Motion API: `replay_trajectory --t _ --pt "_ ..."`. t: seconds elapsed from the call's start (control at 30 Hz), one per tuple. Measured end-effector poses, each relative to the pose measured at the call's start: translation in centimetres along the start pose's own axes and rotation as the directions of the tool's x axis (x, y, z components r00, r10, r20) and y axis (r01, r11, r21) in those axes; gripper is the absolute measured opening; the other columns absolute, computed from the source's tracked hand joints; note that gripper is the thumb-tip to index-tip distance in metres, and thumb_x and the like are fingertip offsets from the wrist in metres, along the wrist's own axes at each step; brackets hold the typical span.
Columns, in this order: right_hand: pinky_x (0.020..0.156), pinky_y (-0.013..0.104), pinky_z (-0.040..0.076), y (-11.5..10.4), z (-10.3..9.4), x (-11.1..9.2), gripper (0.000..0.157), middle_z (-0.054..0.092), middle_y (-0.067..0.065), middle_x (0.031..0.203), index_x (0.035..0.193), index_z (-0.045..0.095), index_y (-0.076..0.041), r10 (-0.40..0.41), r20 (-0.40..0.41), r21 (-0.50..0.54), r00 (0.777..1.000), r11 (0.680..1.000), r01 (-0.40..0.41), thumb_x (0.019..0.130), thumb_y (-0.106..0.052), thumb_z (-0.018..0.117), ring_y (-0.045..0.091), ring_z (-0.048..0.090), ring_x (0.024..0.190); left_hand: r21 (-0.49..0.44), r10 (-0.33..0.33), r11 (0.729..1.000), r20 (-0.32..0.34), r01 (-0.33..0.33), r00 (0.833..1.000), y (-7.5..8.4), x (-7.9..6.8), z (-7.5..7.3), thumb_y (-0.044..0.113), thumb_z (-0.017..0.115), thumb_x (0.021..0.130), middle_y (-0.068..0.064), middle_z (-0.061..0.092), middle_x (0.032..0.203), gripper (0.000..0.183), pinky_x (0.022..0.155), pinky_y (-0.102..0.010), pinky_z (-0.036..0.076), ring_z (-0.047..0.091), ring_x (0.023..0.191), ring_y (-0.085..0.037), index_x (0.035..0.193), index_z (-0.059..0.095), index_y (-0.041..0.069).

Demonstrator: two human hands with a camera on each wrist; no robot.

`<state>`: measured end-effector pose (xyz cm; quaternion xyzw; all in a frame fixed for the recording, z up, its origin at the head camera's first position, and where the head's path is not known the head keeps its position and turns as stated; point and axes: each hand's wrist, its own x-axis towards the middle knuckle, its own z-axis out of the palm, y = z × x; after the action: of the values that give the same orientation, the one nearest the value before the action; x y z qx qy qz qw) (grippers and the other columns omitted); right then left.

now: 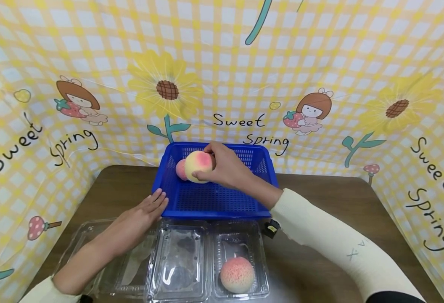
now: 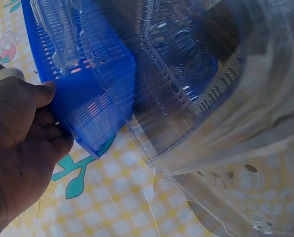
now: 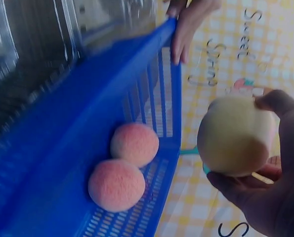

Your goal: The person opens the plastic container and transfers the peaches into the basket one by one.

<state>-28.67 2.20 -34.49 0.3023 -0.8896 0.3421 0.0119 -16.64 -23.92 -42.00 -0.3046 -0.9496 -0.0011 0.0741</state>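
My right hand (image 1: 229, 167) grips a pale yellow and pink peach (image 1: 198, 166), thumb on one side and fingers on the other. It holds the peach above the blue plastic basket (image 1: 216, 213). Two pink peaches (image 3: 118, 185) lie together in the basket in the right wrist view; the held one partly covers them in the head view. My left hand (image 1: 146, 212) touches the basket's left side near the front corner, fingers extended along it in the head view. The left wrist view shows its thumb and fingertips against the blue wall (image 2: 95, 116).
Clear plastic clamshell containers (image 1: 180, 261) stand in front of the basket on the brown wooden table (image 1: 320, 202). A pink speckled peach (image 1: 237, 275) sits in the right-hand compartment. A small black object (image 1: 271, 228) shows near my right sleeve. Yellow checked cloth (image 1: 222, 84) hangs around the table.
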Motion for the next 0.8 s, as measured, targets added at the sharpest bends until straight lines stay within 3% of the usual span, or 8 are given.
replay_trajectory --t 0.33,0.63,0.8 --pt "0.058 0.022 0.048 0.7 2.1 4.0 0.058 0.056 -0.003 0.093 0.108 0.050 -0.014 -0.076 0.178 -0.131 0.981 0.986 0.100 0.073 -0.054 0.075 0.012 0.054 0.074 0.001 -0.018 1.000 0.001 0.018 1.000 -0.1 0.0 0.1 0.001 0.058 0.092 -0.025 0.039 0.147 0.048 0.102 -0.046 0.045 0.035 0.139 -0.039 0.138 0.047 -0.005" --pt "0.059 0.021 0.048 2.0 4.9 5.8 0.064 0.058 -0.003 0.094 0.116 0.052 -0.011 -0.058 0.343 -0.335 0.938 0.925 0.179 0.077 -0.057 0.070 0.012 0.056 0.076 -0.019 -0.028 0.999 -0.010 0.028 1.000 0.0 0.1 0.1 0.000 0.060 0.090 -0.024 0.039 0.148 0.050 0.097 -0.044 0.050 0.034 0.139 -0.039 0.139 0.047 -0.003" --pt "0.062 0.022 0.049 2.6 5.6 6.9 0.063 0.061 0.000 0.094 0.117 0.054 -0.008 -0.055 0.394 -0.372 0.918 0.904 0.214 0.079 -0.056 0.070 0.013 0.057 0.076 -0.018 -0.026 1.000 -0.022 0.026 0.999 0.0 0.0 0.2 -0.001 0.060 0.090 -0.024 0.041 0.147 0.049 0.096 -0.045 0.051 0.036 0.138 -0.039 0.137 0.049 -0.004"
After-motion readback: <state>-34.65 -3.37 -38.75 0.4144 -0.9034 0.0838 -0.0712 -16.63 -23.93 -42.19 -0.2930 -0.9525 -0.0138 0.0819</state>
